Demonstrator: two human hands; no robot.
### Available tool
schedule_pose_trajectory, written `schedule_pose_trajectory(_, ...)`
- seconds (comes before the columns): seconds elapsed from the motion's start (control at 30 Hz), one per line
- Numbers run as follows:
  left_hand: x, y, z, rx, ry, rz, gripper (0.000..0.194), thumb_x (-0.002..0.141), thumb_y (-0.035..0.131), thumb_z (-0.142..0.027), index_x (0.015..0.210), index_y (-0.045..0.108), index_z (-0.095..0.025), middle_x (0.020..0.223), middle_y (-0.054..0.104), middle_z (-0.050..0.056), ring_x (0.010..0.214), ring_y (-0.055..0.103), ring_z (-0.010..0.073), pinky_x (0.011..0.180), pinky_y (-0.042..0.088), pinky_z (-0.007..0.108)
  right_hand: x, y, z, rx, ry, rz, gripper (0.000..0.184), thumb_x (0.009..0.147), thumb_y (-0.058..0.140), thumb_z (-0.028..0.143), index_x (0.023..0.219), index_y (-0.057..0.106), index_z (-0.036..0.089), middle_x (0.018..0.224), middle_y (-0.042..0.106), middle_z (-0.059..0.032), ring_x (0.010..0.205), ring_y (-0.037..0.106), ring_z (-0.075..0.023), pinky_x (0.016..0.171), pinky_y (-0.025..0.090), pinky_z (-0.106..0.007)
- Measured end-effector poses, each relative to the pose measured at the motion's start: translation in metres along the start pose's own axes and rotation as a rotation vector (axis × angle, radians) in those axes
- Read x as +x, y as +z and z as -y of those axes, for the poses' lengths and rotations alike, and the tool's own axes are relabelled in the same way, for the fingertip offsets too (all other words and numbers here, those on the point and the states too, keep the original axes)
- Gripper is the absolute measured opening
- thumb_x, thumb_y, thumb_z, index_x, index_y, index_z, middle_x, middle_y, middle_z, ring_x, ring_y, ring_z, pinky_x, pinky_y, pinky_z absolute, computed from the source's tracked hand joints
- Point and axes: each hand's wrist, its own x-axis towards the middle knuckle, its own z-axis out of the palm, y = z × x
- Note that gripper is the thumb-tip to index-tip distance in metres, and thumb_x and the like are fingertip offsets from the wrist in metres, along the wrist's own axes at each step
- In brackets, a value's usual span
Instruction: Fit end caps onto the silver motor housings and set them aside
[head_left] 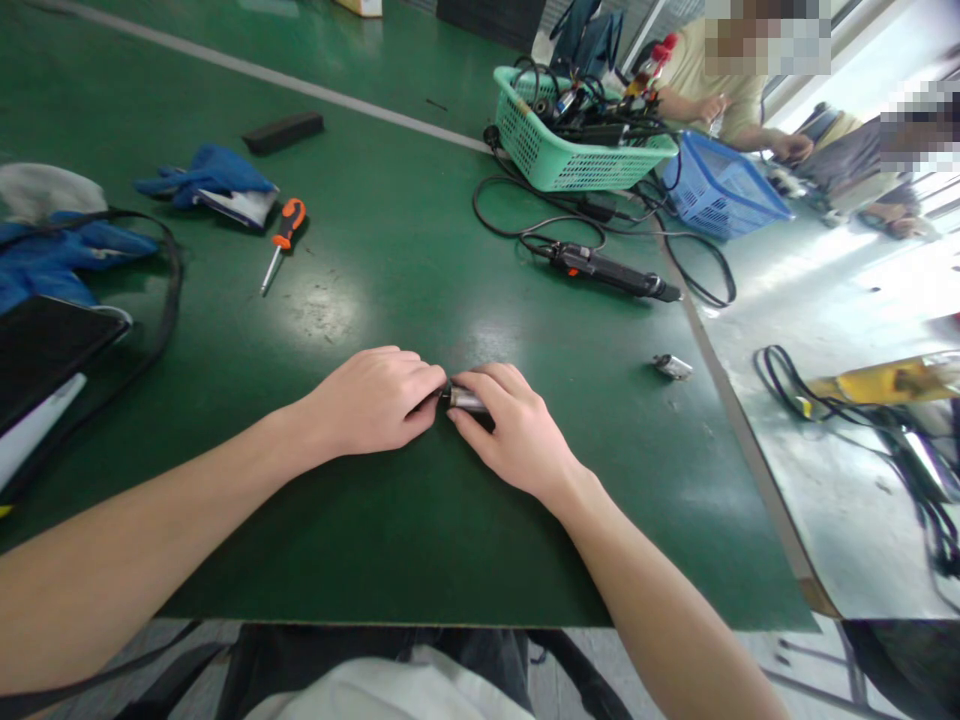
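Both of my hands rest together on the green mat (390,250) near its front edge. My left hand (375,400) is curled, its fingertips pinching one end of a small metal cylindrical part (463,400). My right hand (517,430) wraps round the other end of the same part, covering most of it. Only a short silver and black stretch shows between the two hands. A second small metal piece (672,367) lies loose on the mat to the right, apart from both hands.
An orange-handled screwdriver (281,243) and blue gloves (210,180) lie at the back left. A black electric screwdriver (611,272) with cable lies at the back right, before a green basket (570,150) and a blue basket (720,190). Two people sit beyond. A dark tablet (37,350) sits far left.
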Motion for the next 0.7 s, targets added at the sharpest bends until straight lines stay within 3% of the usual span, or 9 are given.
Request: schedule_pose_trajectory(0.7,0.0003,-0.0015,-0.0002,-0.017,0.017,-0.006,0.02,0.097,0.051,-0.024,0.088,0.068,-0.017,0.076,0.066,0.005,0.07,0.062,0.0206,0.07,0.047,0.035,0.0003,-0.0014,-0.0002,0.006,0.014,0.017,0.023,0.101,0.062,0.027,0.123,0.065,0.022,0.115,0.068,-0.0106,0.109,0.062,-0.0283,0.098,0.054,-0.047)
